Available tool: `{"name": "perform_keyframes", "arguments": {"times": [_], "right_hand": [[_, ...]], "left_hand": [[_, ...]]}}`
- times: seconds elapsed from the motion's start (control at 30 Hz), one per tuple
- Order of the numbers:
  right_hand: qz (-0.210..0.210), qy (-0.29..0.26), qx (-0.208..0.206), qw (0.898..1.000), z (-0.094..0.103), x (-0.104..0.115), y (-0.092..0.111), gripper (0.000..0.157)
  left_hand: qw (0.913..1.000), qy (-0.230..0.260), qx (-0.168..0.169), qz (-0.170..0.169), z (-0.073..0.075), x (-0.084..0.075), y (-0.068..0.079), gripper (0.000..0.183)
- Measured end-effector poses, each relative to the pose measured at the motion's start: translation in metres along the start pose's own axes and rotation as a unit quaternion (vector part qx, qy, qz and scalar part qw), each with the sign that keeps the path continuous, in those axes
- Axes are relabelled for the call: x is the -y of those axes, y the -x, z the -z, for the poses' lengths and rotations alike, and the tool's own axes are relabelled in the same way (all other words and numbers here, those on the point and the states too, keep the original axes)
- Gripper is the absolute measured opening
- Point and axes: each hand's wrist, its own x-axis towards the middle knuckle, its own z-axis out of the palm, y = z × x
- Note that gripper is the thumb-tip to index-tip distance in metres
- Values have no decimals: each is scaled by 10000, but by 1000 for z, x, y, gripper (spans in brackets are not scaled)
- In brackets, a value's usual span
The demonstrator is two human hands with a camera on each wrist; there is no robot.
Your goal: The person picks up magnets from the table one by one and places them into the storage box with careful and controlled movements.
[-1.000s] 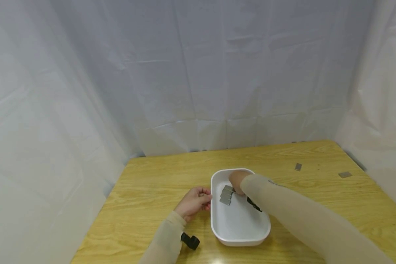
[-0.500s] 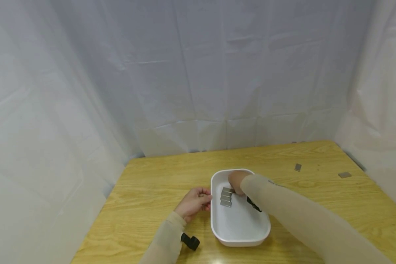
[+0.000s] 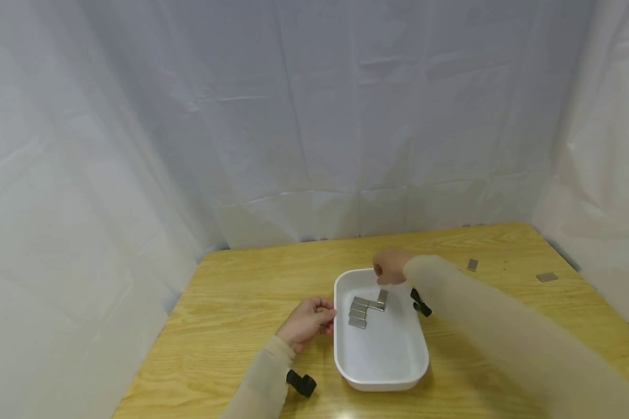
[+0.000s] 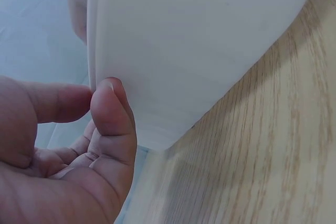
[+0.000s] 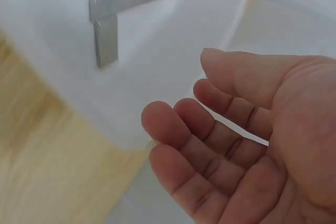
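My left hand pinches the left rim of a white rectangular tub; the left wrist view shows thumb and fingertip meeting at that rim. Inside lie several small flat silvery-grey rectangular pieces. Some sit in a close column on the left, and one piece reaches right from it to an angled piece. Over the far end of the tub, my right hand holds nothing. Its fingers are loosely bent in the right wrist view, apart from the nearest grey piece.
Two more grey rectangular pieces lie on the wooden table to the right: one piece beyond the right forearm, the other piece near the right edge. White sheeting hangs behind and at both sides.
My right hand has risen from the pieces toward the tub's far rim, uncovering the angled piece. The column of grey pieces has shifted and straightened. My left hand stays at the rim.
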Motion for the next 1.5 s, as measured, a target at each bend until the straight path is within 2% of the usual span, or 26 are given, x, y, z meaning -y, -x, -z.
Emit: {"name": "perform_keyframes", "arguments": {"times": [0.2,0.37,0.57,0.83,1.07,1.2,1.37,1.5], "right_hand": [[258,-81,-335,9991,18,-29,14,10],[136,-238,-615,9977,22,-65,31,11],[-89,-548,-979,9937,10,-115,51,16],[-639,-863,-1510,9827,-4,-174,69,33],[-1018,-1084,-1786,9726,-11,-204,83,47],[-1152,-1246,-1859,9678,-17,-218,85,54],[-1359,-1473,-1916,9608,-30,-228,82,71],[-1513,-1650,-1933,9553,-41,-227,81,80]], "left_hand": [[10000,-19,-24,32,2,-1,0,26],[10000,-51,-21,43,0,-2,0,26],[10000,-63,-16,49,-2,-1,-1,25],[10000,-37,6,-12,-4,1,-2,22],[10000,-84,26,25,-3,0,-1,21],[9999,-84,38,53,-4,-1,-1,21],[9999,-116,60,25,-7,-2,-2,23],[9999,-86,88,26,-8,-1,-4,22]]}}
